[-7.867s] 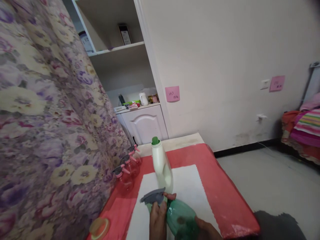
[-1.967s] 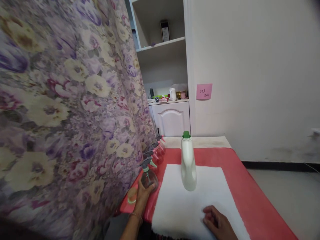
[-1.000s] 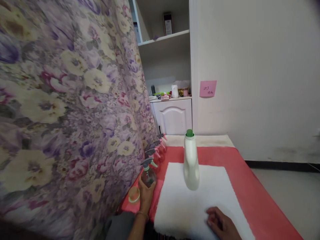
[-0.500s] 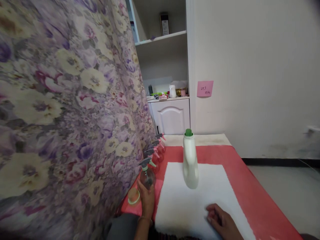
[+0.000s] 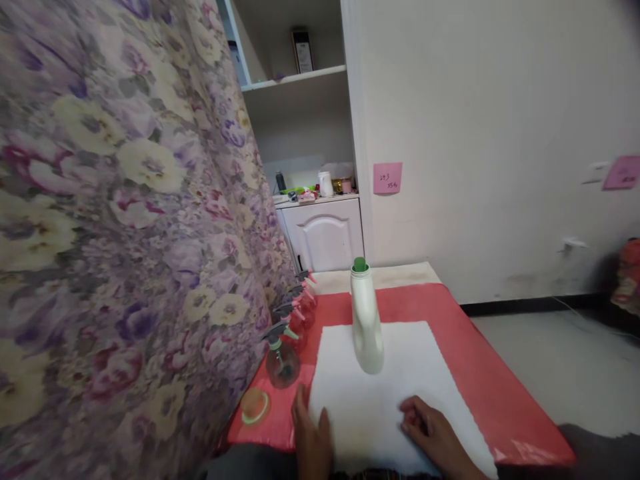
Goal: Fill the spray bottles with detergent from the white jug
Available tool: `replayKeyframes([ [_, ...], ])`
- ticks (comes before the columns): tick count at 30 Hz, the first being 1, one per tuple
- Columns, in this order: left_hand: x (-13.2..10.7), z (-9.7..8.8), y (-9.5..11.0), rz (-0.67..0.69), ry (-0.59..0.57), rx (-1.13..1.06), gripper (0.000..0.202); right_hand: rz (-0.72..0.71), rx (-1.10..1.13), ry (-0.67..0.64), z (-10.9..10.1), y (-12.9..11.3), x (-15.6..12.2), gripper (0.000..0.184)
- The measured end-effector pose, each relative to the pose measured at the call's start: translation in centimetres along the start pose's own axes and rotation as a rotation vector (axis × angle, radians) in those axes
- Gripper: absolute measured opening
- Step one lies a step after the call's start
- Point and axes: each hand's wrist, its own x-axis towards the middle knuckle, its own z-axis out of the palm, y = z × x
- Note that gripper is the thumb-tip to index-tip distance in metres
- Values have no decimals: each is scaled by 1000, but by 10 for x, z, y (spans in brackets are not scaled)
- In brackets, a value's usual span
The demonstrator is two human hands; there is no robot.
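Observation:
My left hand (image 5: 313,433) is beside the left edge of a white cloth (image 5: 400,353), thumb and fingers apart, holding nothing. Just beyond it stands a clear spray bottle (image 5: 283,365) with a grey and pale green trigger head; the hand does not touch it. A round cup-like cap with a pale green rim (image 5: 255,407) lies left of that hand. Over the right part of the cloth, my right hand (image 5: 433,430) is loosely curled, with nothing seen in it. A pale green jug with a handle (image 5: 367,327) stands upright on the cloth, a green piece (image 5: 359,264) in its mouth.
Several pink spray bottles (image 5: 301,313) stand in a row along the left side of the red-covered table (image 5: 415,303). A floral curtain (image 5: 125,233) hangs close by on the left. Behind are a white cabinet (image 5: 327,233) and a wall with a pink note (image 5: 387,178).
My left hand has let go of the clear spray bottle and moved back toward me, opening. The bottle stands at the table's left side. The view has turned slightly right.

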Motion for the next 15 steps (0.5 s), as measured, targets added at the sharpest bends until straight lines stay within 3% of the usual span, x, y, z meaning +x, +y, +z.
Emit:
replayKeyframes([
  [5,-28,29,-9,-6,-302,-37,59,0,8,17,1,-1,0,20],
  [15,-29,25,-6,170,-352,5,40,-10,27,52,4,3,0,20],
])
